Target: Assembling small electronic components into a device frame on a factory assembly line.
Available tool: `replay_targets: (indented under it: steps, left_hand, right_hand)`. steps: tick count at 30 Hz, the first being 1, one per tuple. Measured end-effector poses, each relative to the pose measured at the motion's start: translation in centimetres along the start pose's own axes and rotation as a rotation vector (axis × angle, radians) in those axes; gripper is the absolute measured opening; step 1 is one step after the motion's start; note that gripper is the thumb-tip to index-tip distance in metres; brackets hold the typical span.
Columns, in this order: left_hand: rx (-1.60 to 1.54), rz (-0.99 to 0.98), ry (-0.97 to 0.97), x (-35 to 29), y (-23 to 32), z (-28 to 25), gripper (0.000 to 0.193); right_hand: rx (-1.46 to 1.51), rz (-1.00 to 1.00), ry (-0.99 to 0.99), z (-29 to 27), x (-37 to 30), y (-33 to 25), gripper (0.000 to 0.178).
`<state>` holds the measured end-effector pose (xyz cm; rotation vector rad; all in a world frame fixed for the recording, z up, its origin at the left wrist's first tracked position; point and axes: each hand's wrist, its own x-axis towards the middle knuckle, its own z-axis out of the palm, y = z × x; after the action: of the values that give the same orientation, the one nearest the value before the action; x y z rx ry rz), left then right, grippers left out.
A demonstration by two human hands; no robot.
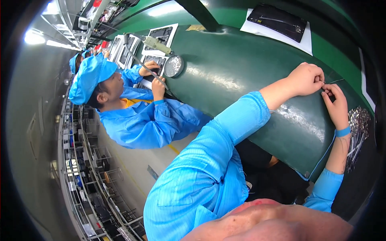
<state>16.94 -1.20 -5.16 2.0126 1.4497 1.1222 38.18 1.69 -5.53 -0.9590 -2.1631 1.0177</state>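
Over the right part of the green table (pixel 209 60), my left hand (pixel 307 78) and my right hand (pixel 337 102) meet at the fingertips. Both are closed in a pinch on something small and dark, mostly hidden by the fingers. A thin pale strand (pixel 337 80) runs out to the right from between them. My right wrist wears a blue band (pixel 342 131) with a blue cord hanging to the table edge. Close beside that wrist lies a heap of silvery, thin strips (pixel 358 132).
A black flat panel (pixel 277 21) rests on white sheets at the far side. To the left, a co-worker in blue (pixel 136 116) handles a similar panel under a jointed arm. Near that person stands a round dark dish (pixel 174 66) with a pale textured inside.
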Motion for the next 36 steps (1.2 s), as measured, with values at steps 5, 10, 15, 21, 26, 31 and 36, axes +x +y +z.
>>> replay_targets:
  steps: [5, 10, 15, 21, 26, 31, 36]
  left_hand:
    - [-0.018, -0.026, 0.026, 0.2, -0.2, 0.0, 0.011]
    - [-0.006, -0.005, 0.020, 0.2, 0.1, -0.2, 0.012]
    - [-0.035, 0.002, 0.002, 0.7, 0.3, 0.6, 0.012]
    - [-0.030, -0.048, -0.047, 0.8, 0.0, 0.9, 0.011]
    - [-0.023, -0.098, -0.089, 0.8, 1.4, 1.5, 0.011]
    - [-0.029, -0.069, -0.063, 0.8, 1.3, 1.3, 0.010]
    - [-0.006, -0.121, -0.089, 1.3, 2.2, 1.8, 0.010]
  right_hand:
    - [-0.007, -0.010, -0.006, 0.0, 0.3, -0.4, 0.020]
    - [-0.018, -0.013, -0.002, -0.1, 0.2, -0.2, 0.021]
    - [-0.007, -0.022, -0.003, -1.1, -0.3, -0.4, 0.020]
    - [-0.014, -0.049, 0.027, -1.2, -0.1, 0.2, 0.019]
    - [-0.034, -0.033, 0.052, -2.0, -1.2, 0.2, 0.019]
    - [-0.073, -0.155, 0.065, -2.2, -0.9, 0.2, 0.018]
    - [-0.065, -0.146, 0.085, -2.7, -1.4, 0.9, 0.018]
